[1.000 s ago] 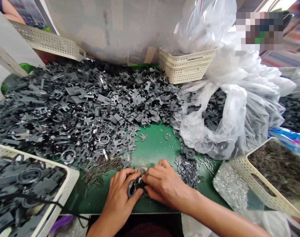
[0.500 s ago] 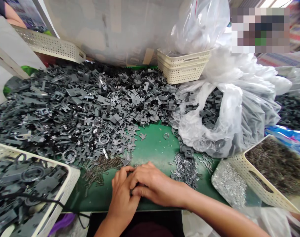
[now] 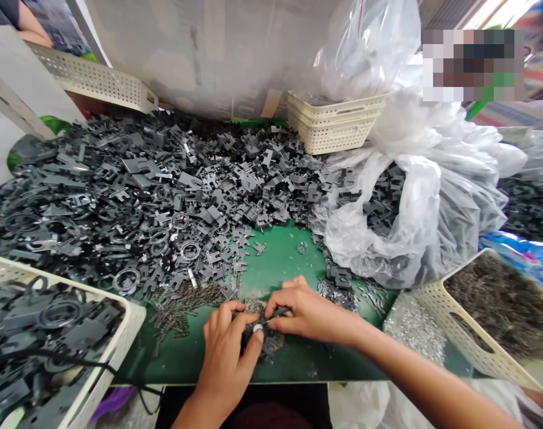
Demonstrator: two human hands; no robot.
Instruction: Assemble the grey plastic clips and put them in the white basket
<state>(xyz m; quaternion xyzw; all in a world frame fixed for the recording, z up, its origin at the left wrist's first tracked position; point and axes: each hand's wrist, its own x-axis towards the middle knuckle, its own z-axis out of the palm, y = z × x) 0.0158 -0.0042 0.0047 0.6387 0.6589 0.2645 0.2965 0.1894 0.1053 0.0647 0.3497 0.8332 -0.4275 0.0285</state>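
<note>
Left hand and right hand close together low over the green table, just apart, both partly curled, neither flat nor clenched. Right thumb and fingers pinching a thin dark part, exact shape too small to tell, its end pointing at a small pale round piece right by the left thumb. Left hand's hold on that piece unclear: fingers curled around the spot, contact hidden. Small heap of dark coil springs directly under both hands. More loose springs just beyond the left hand, then a large pile of grey plastic brackets with scattered rings farther out. Cream basket of dark plastic parts to the left of the left hand; silver tray of tiny metal bits to the right of the right hand, beside a second cream basket of dark springs. Best handling, by the look of it: fingertip pinch, both hands braced low, 2 thumbs steadying the tiny pieces against slipping into the heap.
</note>
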